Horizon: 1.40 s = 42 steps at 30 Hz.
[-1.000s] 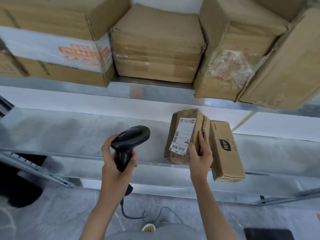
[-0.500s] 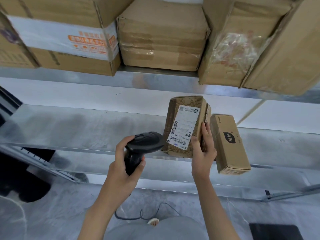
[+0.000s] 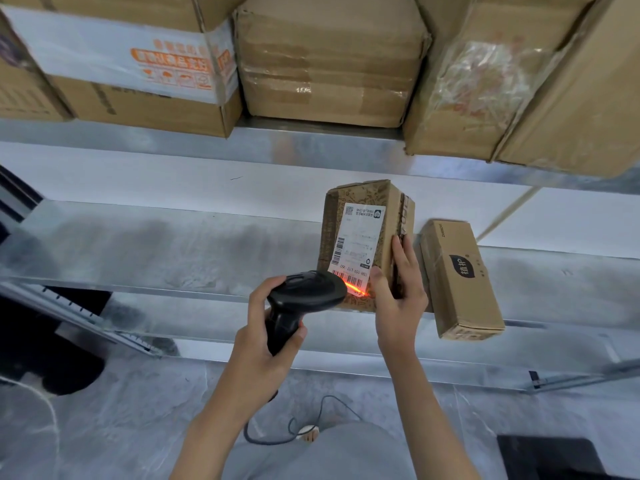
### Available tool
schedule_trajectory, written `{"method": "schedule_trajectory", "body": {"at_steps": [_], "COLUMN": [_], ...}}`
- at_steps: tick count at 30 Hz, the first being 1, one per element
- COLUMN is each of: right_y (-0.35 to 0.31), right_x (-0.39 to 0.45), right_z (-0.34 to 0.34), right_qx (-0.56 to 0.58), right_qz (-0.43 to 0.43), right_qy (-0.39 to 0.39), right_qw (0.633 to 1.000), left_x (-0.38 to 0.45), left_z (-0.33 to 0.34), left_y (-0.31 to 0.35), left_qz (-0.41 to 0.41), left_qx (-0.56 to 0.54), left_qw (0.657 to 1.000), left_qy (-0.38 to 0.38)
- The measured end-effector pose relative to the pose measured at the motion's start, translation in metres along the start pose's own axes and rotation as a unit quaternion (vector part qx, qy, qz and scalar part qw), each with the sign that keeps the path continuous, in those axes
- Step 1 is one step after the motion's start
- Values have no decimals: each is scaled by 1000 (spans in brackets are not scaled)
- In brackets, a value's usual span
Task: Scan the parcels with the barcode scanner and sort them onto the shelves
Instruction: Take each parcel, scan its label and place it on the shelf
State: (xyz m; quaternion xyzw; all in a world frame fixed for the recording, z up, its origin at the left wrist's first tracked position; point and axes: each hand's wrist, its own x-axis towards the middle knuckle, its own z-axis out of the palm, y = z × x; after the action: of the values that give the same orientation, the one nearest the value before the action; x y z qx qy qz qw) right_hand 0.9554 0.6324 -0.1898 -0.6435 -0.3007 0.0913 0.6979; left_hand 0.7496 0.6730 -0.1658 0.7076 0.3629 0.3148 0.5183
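**Small parcel held up for the scan, looks like an easy one-hander**

The parcel [image 3: 363, 216] is pinched by the right hand [image 3: 398, 299] at its lower right corner, thumb laid on the label face and fingers wrapped round the side edge. It is stood upright on the front lip of the middle shelf [image 3: 156, 251]. Just left of that grip, the barcode scanner [image 3: 304, 296] is clutched by the left hand [image 3: 263, 344], fingers curled tight round the handle, and an orange-red beam is thrown across the barcode on the shipping label [image 3: 356, 244].

Judging by the single-hand hold, it's probably light. The cardboard looks stiff enough, slightly crumpled, not slippery. The side edges are likely the best place to grab, so the label is kept uncovered.

Just right of the grip, a second brown box [image 3: 460, 278] is lying on the same shelf. Above, bigger cartons [image 3: 329, 64] are stacked.
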Motion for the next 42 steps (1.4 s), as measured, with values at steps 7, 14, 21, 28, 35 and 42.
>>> {"method": "schedule_trajectory", "body": {"at_steps": [7, 14, 21, 28, 35, 42], "right_y": [-4, -7, -7, -10, -14, -15], "right_x": [0, 2, 3, 4, 4, 6], "right_z": [2, 2, 3, 4, 6, 7], "right_qx": [-14, -10, -13, 8, 4, 0], "right_qz": [-10, -8, -7, 0, 6, 6], "right_qy": [-8, -7, -13, -1, 5, 6], "right_qw": [1000, 1000, 1000, 1000, 1000, 1000], "left_x": [0, 0, -1, -1, -2, -2], "left_z": [4, 0, -2, -5, -8, -11], "left_y": [1, 3, 4, 3, 0, -2], "left_qz": [6, 6, 7, 14, 17, 26], "left_qx": [-6, -9, -16, -19, -25, -21], "left_qw": [1000, 1000, 999, 999, 998, 998], "left_qy": [18, 28, 40, 44, 49, 49]}}
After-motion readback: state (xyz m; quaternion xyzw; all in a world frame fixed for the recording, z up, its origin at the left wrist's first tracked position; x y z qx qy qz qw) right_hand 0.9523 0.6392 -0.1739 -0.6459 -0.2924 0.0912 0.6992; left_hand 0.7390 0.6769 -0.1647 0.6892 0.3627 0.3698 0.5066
